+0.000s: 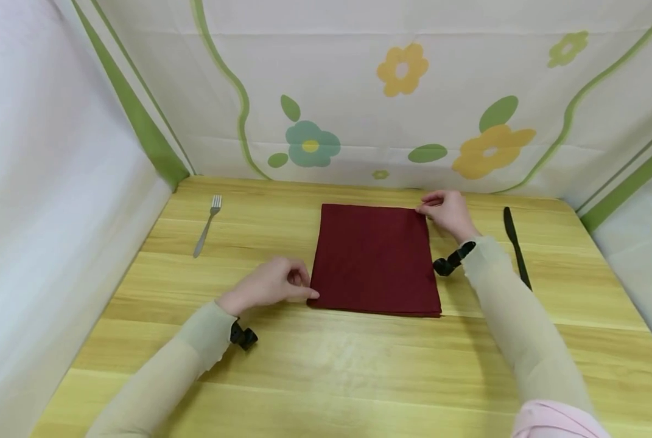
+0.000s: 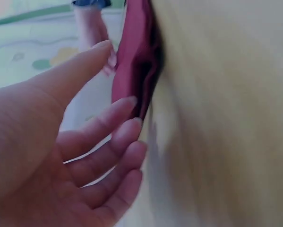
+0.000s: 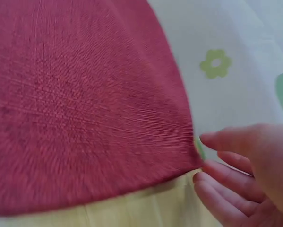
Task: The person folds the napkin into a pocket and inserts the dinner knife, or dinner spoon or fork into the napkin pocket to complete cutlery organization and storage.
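A dark red cloth napkin [image 1: 374,261], folded into a square of several layers, lies on the wooden table. At its near left corner is my left hand [image 1: 273,283], the thumb over the corner. In the left wrist view the thumb [image 2: 80,71] and fingers stand apart, fingertips right at the layered edge. My right hand [image 1: 447,213] is at the far right corner. Its thumb [image 3: 228,138] and forefinger show a small gap between them in the right wrist view, with the tips at the cloth's corner.
A fork [image 1: 208,225] lies on the table [image 1: 326,377] to the left of the napkin. On the right, a black knife [image 1: 514,243] lies partly behind the right forearm. White curtains with printed flowers [image 1: 312,144] stand along the back and sides.
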Demonstrator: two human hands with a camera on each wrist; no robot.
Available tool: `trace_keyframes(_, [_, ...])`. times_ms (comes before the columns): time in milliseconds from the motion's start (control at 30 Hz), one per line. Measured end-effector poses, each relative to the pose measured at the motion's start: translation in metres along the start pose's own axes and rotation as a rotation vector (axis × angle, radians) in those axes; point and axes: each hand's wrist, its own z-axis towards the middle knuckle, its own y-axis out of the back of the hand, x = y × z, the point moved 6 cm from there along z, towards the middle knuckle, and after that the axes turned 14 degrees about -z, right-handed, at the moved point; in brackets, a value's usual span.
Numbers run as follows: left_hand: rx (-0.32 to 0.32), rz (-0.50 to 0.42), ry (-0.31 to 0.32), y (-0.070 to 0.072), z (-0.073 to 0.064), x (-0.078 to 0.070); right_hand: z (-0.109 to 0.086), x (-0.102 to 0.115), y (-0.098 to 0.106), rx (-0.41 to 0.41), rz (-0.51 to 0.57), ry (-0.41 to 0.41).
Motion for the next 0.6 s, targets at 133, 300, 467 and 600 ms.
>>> trace_keyframes(133, [-0.072,-0.006,-0.013,0.016,0.014,-0.001,-0.015,-0.003,0.009,0.024,0.012,-0.004])
trace_keyframes(300, [-0.098,0.068,-0.058,0.025,0.043,-0.007,-0.046,0.001,0.015,0.092,0.038,-0.031])
trace_keyframes(467, [-0.077,0.133,-0.069,0.025,0.073,-0.011,-0.081,0.004,0.013,0.162,0.008,-0.046])
trace_keyframes(600, [-0.040,0.186,-0.058,0.021,0.094,-0.010,-0.111,0.001,0.009,0.203,0.007,-0.058])
